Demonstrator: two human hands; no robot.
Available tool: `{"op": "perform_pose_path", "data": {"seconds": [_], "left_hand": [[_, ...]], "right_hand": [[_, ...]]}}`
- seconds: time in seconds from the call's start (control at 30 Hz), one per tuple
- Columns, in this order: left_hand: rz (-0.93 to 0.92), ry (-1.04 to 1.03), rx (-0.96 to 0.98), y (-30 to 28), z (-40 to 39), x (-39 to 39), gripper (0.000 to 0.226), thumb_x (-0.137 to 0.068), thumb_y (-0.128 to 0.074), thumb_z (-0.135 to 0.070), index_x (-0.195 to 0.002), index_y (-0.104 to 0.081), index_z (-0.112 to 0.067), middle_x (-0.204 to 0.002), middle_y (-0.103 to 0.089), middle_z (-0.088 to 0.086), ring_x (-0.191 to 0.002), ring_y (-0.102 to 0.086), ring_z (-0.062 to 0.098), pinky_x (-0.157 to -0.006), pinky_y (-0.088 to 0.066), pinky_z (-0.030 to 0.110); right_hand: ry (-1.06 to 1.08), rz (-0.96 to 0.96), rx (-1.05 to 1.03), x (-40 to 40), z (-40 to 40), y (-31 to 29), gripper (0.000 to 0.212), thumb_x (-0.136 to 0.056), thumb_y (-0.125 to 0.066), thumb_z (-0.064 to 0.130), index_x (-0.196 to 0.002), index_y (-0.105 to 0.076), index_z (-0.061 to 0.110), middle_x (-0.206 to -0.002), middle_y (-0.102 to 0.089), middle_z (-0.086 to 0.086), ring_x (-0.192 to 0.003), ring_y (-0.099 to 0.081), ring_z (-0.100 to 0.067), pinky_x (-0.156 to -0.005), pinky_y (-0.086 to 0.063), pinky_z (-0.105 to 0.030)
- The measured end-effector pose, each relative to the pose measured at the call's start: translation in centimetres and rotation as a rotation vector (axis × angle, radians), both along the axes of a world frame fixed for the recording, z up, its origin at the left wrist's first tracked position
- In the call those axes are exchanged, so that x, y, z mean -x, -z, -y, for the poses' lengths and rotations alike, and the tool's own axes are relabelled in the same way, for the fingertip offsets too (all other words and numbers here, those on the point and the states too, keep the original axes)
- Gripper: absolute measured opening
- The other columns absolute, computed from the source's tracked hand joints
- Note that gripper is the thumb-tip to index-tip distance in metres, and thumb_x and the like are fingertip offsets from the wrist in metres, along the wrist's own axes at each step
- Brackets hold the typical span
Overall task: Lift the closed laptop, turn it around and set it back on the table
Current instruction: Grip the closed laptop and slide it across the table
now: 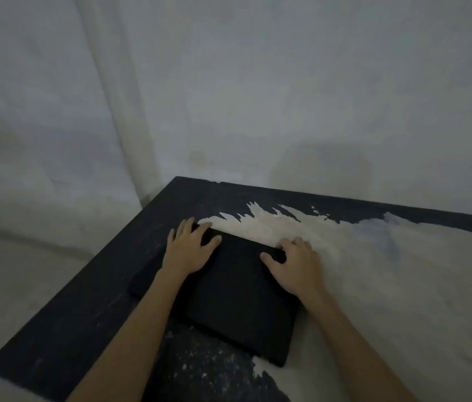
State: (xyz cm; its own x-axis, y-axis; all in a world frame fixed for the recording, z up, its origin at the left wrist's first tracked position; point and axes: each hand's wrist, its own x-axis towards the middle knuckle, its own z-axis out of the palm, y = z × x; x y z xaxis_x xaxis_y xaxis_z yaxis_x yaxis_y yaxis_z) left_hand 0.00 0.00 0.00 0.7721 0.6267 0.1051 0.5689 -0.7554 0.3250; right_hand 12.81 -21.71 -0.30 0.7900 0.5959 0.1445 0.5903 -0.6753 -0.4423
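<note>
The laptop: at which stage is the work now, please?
Nothing looks finished from this one picture. The closed laptop lies flat on the worn black table. In hand: the left hand and the right hand rest on its far corners, fingers curled over the far edge. Whether this is before the lift or after setting down, I cannot tell; lifting, turning and setting back may all remain.

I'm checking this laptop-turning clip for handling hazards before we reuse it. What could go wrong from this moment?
1. Both hands, left hand and right hand, sit only at the far edge of the laptop; lifted from there, its near end may sag or slip.
2. The laptop lies near the table's left edge, so a wide turn could swing it over the drop.
3. The tabletop's worn, peeling surface could snag or scuff it on set-down.
</note>
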Motion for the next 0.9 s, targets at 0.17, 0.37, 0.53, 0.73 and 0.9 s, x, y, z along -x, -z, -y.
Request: {"op": "perform_pose_path", "data": {"seconds": [0.17,0.37,0.53,0.73,0.9], "left_hand": [[-0.054,-0.068,-0.019,-0.2,-1.3,-1.2,0.060,-0.095,-0.038,-0.071,-0.142,-0.050,-0.034,-0.159,-0.035,0.012,-0.143,-0.035,0.038,-0.113,-0.028,0.060],[-0.051,-0.114,-0.112,-0.2,-2.2,-2.4,0.059,-0.096,-0.038,-0.069,-0.127,-0.062,-0.026,-0.142,-0.046,0.015,-0.128,-0.046,0.038,-0.105,-0.038,0.058],[-0.043,-0.106,-0.006,-0.3,-3.2,-3.6,0.057,-0.097,-0.039,-0.068,-0.120,-0.070,-0.026,-0.136,-0.052,0.014,-0.127,-0.047,0.039,-0.103,-0.042,0.057],[-0.042,0.025,-0.050,-1.5,-4.2,-4.2,0.065,-0.101,-0.033,-0.064,-0.105,-0.079,-0.018,-0.076,-0.071,0.001,-0.077,-0.068,0.022,-0.088,-0.054,0.049],[-0.178,0.114,-0.143,-2.2,-4.4,-4.8,0.068,-0.104,-0.021,-0.062,-0.077,-0.063,-0.016,-0.070,-0.059,0.001,-0.073,-0.065,0.022,-0.084,-0.055,0.045]], "right_hand": [[0.022,-0.036,-0.034,-0.5,-0.4,0.2,0.051,-0.088,-0.056,0.067,-0.110,-0.063,0.022,-0.107,-0.056,0.002,-0.105,-0.054,-0.020,-0.088,-0.045,-0.034],[0.020,-0.066,-0.039,-1.1,-0.9,0.3,0.050,-0.088,-0.055,0.069,-0.099,-0.060,0.020,-0.102,-0.059,0.000,-0.096,-0.055,-0.021,-0.088,-0.050,-0.040],[0.016,-0.045,-0.005,-1.6,-1.2,0.2,0.047,-0.091,-0.052,0.068,-0.095,-0.055,0.021,-0.094,-0.056,0.003,-0.084,-0.054,-0.016,-0.072,-0.042,-0.031],[-0.017,-0.043,0.034,-2.3,-1.7,-0.8,0.043,-0.097,-0.048,0.063,-0.087,-0.054,0.021,-0.082,-0.057,0.003,-0.065,-0.049,-0.009,-0.054,-0.030,-0.025],[-0.046,-0.064,0.066,-2.8,-1.3,-1.2,0.046,-0.098,-0.044,0.064,-0.077,-0.052,0.024,-0.071,-0.058,0.004,-0.062,-0.053,-0.010,-0.053,-0.032,-0.026]]}}
